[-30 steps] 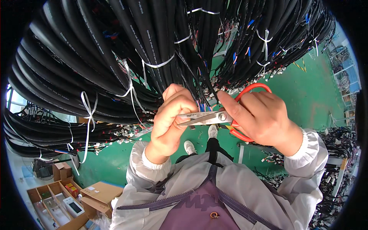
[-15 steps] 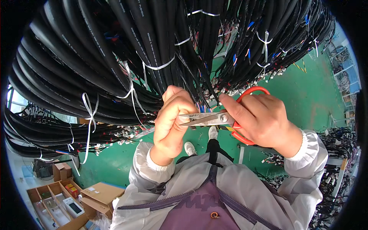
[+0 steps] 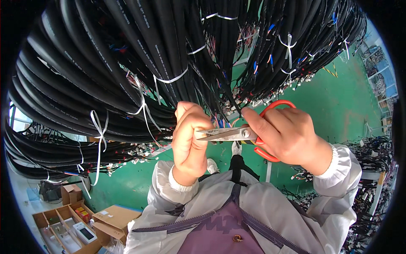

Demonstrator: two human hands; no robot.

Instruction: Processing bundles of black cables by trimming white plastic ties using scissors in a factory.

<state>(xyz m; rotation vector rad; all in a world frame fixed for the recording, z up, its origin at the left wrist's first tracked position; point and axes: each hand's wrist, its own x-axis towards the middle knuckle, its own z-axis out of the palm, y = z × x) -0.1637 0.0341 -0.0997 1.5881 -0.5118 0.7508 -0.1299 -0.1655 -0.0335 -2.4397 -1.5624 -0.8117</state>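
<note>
Red-handled scissors point(image 3: 226, 134) are in my right hand point(image 3: 289, 134), its fingers through the loops. The blades point left, and they stand slightly apart at the tips. Those tips reach the thumb side of my left hand point(image 3: 191, 142). My left hand is closed, with its fingers curled in; whatever it pinches is hidden. Just beyond both hands hang black cables point(image 3: 156, 51) in thick bundles, bound with white ties point(image 3: 171, 79). Thin wire ends in blue, red and white show close behind the blades.
More black wire bundles point(image 3: 304, 38) hang at the far right, and others lie at the right edge. At lower left stand a divided wooden box point(image 3: 55, 211) and a cardboard box point(image 3: 116, 218). Below is a green floor point(image 3: 338, 106), with my shoes on it.
The scissor blades have come closer together at the tips. My left hand has dropped slightly nearer to me. The view has shifted a little.
</note>
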